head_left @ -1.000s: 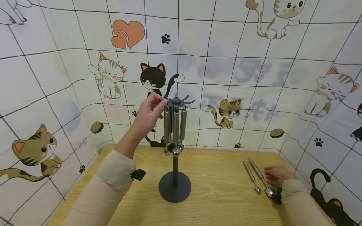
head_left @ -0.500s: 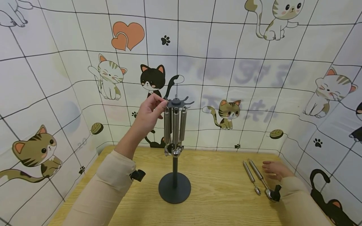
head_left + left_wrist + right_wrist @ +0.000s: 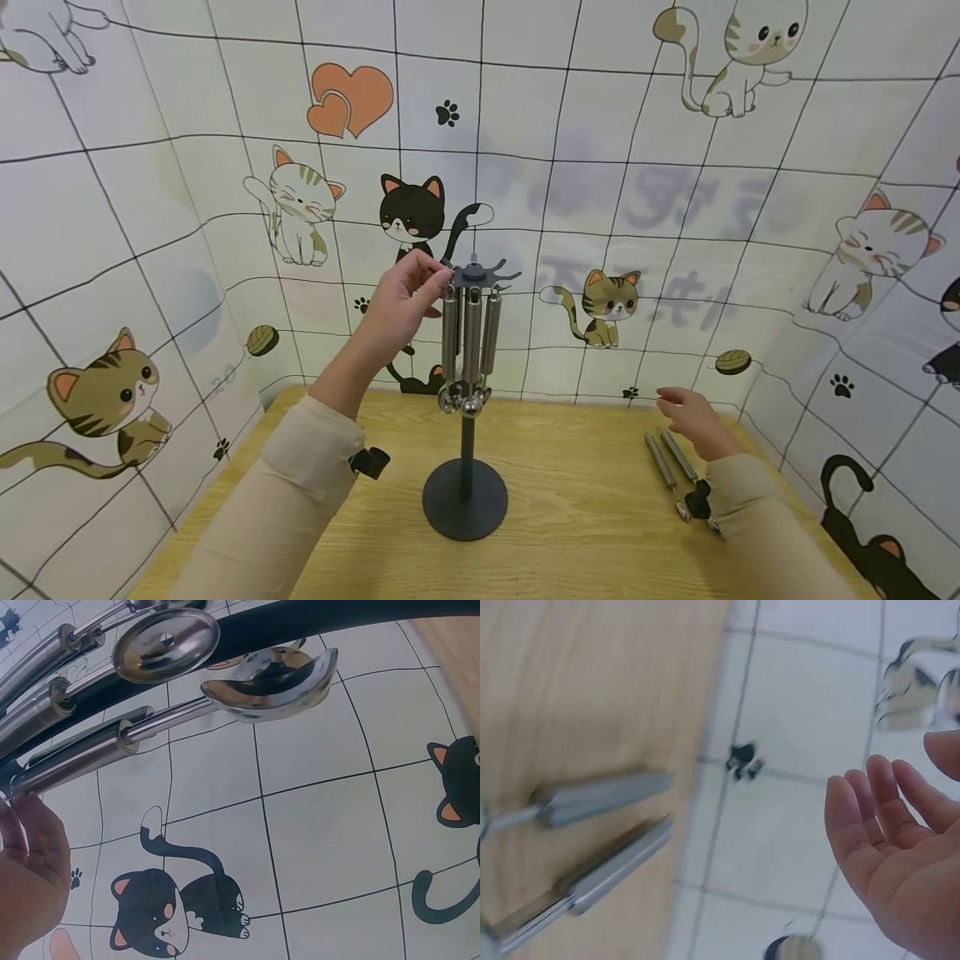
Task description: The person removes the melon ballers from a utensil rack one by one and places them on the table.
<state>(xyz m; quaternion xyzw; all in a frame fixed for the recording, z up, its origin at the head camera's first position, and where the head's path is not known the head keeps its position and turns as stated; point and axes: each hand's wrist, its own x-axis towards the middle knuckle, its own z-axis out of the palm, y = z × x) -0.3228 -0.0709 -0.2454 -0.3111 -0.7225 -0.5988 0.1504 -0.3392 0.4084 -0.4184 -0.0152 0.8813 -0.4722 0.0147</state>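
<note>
At left, the top of a dark rack (image 3: pixel 450 510) is pinched at its left edge between the thumb and fingers of the left hand (image 3: pixel 396 302). The rack is stood upright on the desk (image 3: pixel 570 475), and metal utensils (image 3: pixel 471 342) are hung from it, heads down. Farther right, two loose utensils (image 3: pixel 662 463) are laid side by side, one partly covered by a wrist-worn black mount (image 3: pixel 698 499). Beside their handles, the right hand (image 3: pixel 693 421) is held unclenched, fingers relaxed.
</note>
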